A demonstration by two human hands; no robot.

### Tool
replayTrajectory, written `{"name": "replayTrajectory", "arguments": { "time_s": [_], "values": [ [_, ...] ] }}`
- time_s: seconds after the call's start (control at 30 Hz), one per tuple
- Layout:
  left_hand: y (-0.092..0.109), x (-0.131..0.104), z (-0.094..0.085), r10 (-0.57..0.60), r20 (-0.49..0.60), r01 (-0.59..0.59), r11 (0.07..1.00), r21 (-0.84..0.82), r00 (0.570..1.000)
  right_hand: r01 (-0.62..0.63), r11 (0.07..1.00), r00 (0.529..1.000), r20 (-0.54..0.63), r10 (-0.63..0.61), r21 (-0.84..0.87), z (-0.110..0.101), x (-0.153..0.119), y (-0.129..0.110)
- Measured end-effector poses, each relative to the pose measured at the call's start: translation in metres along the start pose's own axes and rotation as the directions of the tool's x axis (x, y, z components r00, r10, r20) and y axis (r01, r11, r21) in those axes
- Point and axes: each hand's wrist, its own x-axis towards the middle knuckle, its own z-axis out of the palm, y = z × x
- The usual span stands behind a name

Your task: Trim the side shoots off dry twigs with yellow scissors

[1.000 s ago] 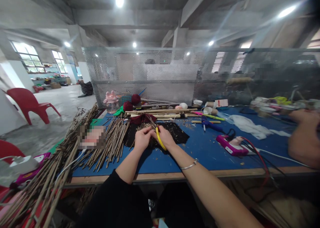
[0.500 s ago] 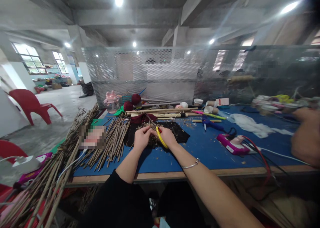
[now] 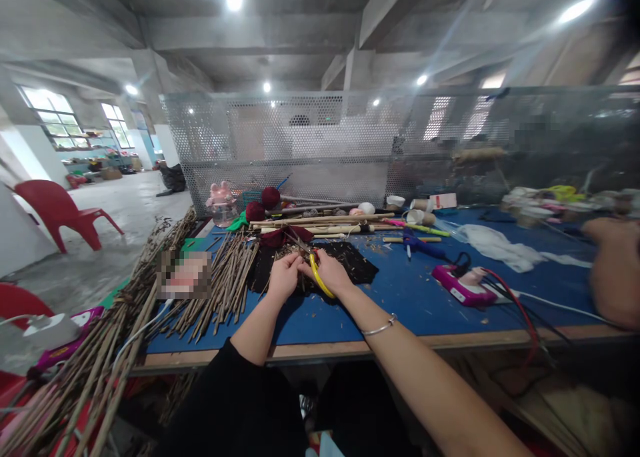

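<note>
My right hand (image 3: 332,273) is closed on a pair of scissors with yellow handles (image 3: 320,278), its blades pointing up and away to the left. Close beside it, my left hand (image 3: 285,274) is pinched shut; whatever lies between its fingers is too small to make out. Both hands are over a black cloth (image 3: 357,260) strewn with small light brown clippings. Behind the blades lies a dark red cloth (image 3: 285,235). Many cut twigs (image 3: 227,280) are spread on the blue table left of my left hand.
Long bundled branches (image 3: 125,310) lean along the table's left end. Sticks and dark red yarn balls (image 3: 271,198) lie at the back. Right of my hands are a blue glue gun (image 3: 423,245) and a purple power strip (image 3: 463,287). Another person's arm (image 3: 617,270) reaches in at far right.
My hands stay together over the black cloth, with the scissors still in the right one. The view has shifted slightly; the other person's arm has moved a little to the right.
</note>
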Motion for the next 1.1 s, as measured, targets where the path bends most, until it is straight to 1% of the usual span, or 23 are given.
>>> {"name": "replayTrajectory", "arguments": {
  "time_s": [0.17, 0.27, 0.4, 0.57, 0.77, 0.9, 1.0, 1.1],
  "values": [
    [0.0, 0.001, 0.0, 0.015, -0.018, -0.015, 1.0, 0.0, 1.0, -0.025, 0.999, 1.0, -0.003, 0.025, -0.037, 0.001, 0.0, 0.001],
    [0.001, 0.0, 0.0, 0.006, -0.022, -0.006, 1.0, 0.016, 1.0, -0.041, 0.998, 0.999, 0.006, 0.041, -0.048, 0.001, 0.0, 0.001],
    [0.003, -0.001, -0.001, -0.017, -0.003, 0.017, 0.999, 0.049, 1.0, -0.06, 0.996, 0.998, 0.016, 0.061, -0.066, 0.0, 0.001, 0.0],
    [0.006, -0.002, 0.0, -0.052, -0.019, 0.052, 0.999, 0.001, 0.998, -0.07, 0.993, 0.997, 0.022, 0.072, -0.093, -0.002, 0.001, -0.001],
    [0.008, -0.001, 0.0, -0.047, -0.055, 0.046, 0.999, -0.03, 0.997, -0.077, 0.991, 0.996, 0.024, 0.08, -0.11, -0.005, 0.0, -0.002],
    [0.011, -0.001, 0.0, -0.021, -0.025, 0.02, 0.999, -0.032, 0.999, -0.096, 0.989, 0.995, 0.019, 0.099, -0.115, -0.006, 0.0, -0.004],
    [0.012, -0.002, 0.001, -0.034, 0.007, 0.034, 0.999, -0.031, 0.999, -0.095, 0.988, 0.995, 0.009, 0.097, -0.117, -0.006, -0.001, -0.005],
    [0.011, -0.002, 0.0, -0.061, -0.02, 0.06, 0.997, -0.047, 0.998, -0.065, 0.994, 0.998, 0.019, 0.067, -0.089, -0.006, -0.002, -0.005]
  ]
}}
